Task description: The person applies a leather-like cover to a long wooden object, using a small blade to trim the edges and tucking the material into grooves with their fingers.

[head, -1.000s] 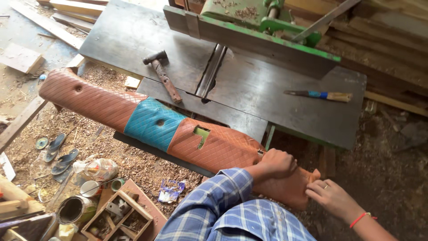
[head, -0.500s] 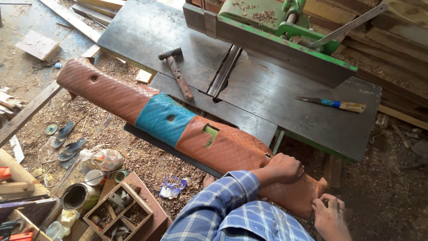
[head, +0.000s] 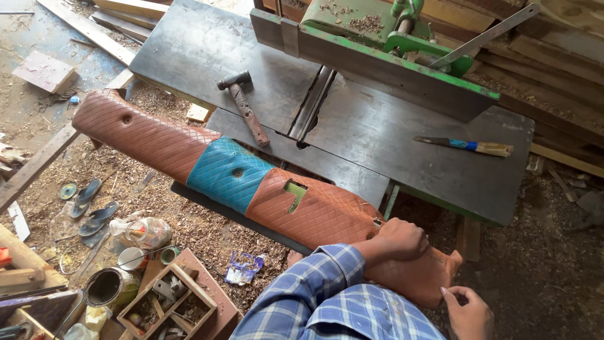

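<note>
Sawdust floor (head: pixel 189 233) | steel planer table (head: pixel 402 145); hammer (head: pixel 244 104) | left hand (head: pixel 399 239) on quilted cover (head: pixel 251 176)

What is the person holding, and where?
The left hand grips the long quilted cover at its near brown end; the right hand touches that end's tip.

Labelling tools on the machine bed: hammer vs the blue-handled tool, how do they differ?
The hammer has a dark metal head on a brown wooden handle; the blue-handled tool is slim, with a flat dark blade and a pale tip. The hammer lies left of the cutter slot, steeply angled; the blue-handled tool lies right of it, nearly level. Both rest flat on the steel table, untouched by either hand.
</note>
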